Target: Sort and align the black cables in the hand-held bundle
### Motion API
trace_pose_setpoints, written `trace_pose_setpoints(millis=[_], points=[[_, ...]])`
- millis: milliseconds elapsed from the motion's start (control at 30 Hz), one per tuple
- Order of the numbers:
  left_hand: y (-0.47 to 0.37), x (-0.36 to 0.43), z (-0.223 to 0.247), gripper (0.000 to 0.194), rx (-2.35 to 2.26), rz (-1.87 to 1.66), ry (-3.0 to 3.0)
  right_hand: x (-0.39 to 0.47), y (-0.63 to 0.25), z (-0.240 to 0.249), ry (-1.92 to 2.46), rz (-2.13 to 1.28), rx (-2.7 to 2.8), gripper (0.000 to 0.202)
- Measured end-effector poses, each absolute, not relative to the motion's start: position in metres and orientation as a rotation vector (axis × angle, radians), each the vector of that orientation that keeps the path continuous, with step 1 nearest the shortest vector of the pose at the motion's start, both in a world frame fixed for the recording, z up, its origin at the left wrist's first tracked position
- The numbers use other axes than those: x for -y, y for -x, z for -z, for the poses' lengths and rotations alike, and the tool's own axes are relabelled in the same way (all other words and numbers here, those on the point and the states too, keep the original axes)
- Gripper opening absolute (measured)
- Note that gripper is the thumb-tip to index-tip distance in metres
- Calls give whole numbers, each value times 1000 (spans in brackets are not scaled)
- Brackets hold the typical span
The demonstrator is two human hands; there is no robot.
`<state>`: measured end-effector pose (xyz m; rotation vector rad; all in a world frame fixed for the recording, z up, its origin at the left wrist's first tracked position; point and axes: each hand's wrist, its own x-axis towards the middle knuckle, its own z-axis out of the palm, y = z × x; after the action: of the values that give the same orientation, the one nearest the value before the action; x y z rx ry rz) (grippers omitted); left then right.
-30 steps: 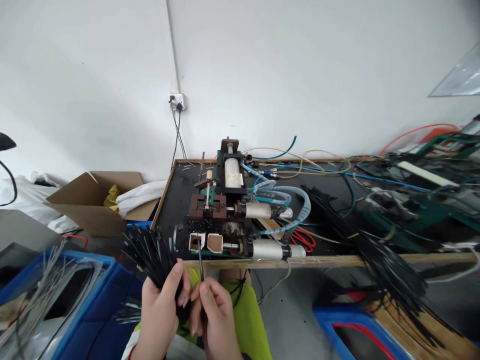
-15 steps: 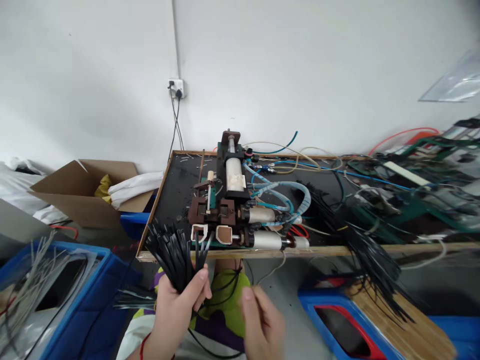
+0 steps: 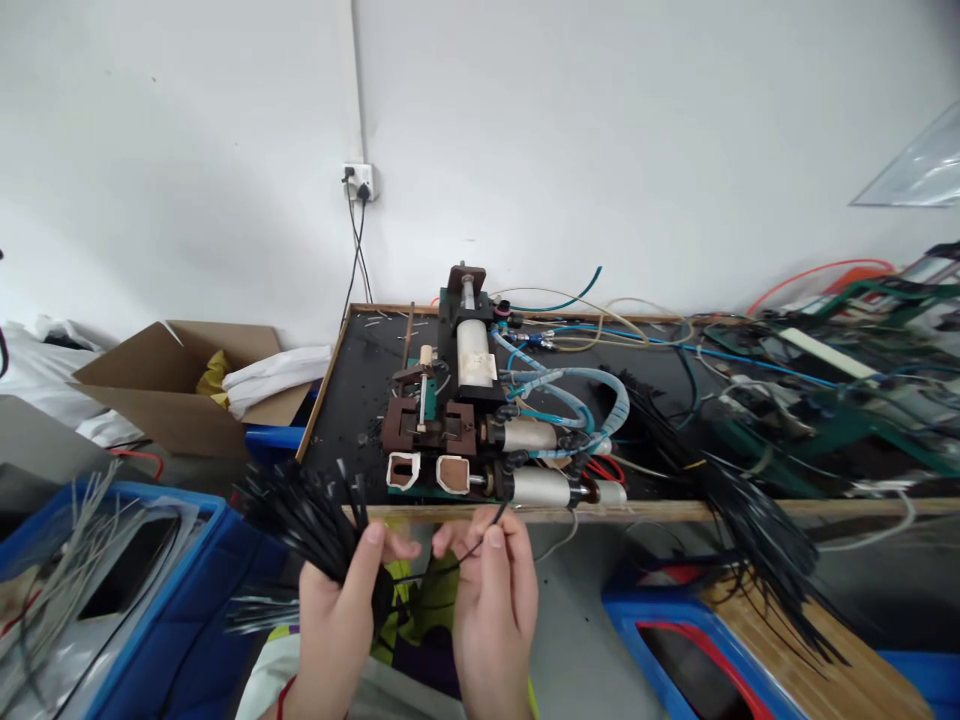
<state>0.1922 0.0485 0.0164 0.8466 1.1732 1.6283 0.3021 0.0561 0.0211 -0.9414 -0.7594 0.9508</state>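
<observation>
My left hand is closed round a thick bundle of black cables, whose ends fan out up and to the left. My right hand pinches one thin black cable between thumb and fingers, its tip poking up just above them. This cable runs back to the left hand. Both hands are below the front edge of the bench, close to a pneumatic machine. Two white-rimmed brown jaws of the machine stand apart, just beyond my fingers. Another bunch of dark wires lies to the left of my lap.
A wood-edged black bench carries the machine and its blue hoses. More black cables hang over its front edge at right. Blue bins stand low on both sides; a cardboard box is at back left.
The left hand with the bundle has drawn back from the jaws, down and left. My right hand has moved up beside it and now clearly pinches a single cable. The view has shifted slightly.
</observation>
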Motion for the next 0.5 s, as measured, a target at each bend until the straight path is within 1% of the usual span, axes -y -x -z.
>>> trace_pose_setpoints(millis=[67, 133, 200, 300, 367, 467, 500], points=[[-191, -53, -20, 26, -1122, -1672, -794, -56, -304, -19, 1011, -921, 837, 22], [-191, -57, -20, 19, -1105, -1633, -765, -54, -304, -19, 1098, -872, 1055, 18], [-191, -58, -17, 25, -1170, -1569, -776, -51, -302, -20, 1118, -858, 1283, 16], [-191, -59, -13, 25, -1249, -1570, -766, -47, -300, -20, 1071, -914, 1426, 19], [-190, -60, -13, 27, -1212, -1595, -743, -46, -300, -17, 1102, -896, 1409, 20], [-190, -61, -13, 38, -1173, -1565, -750, -47, -298, -12, 1137, -883, 1314, 22], [-190, -61, -13, 38, -1186, -1552, -760, -48, -297, -11, 1128, -903, 1286, 23]])
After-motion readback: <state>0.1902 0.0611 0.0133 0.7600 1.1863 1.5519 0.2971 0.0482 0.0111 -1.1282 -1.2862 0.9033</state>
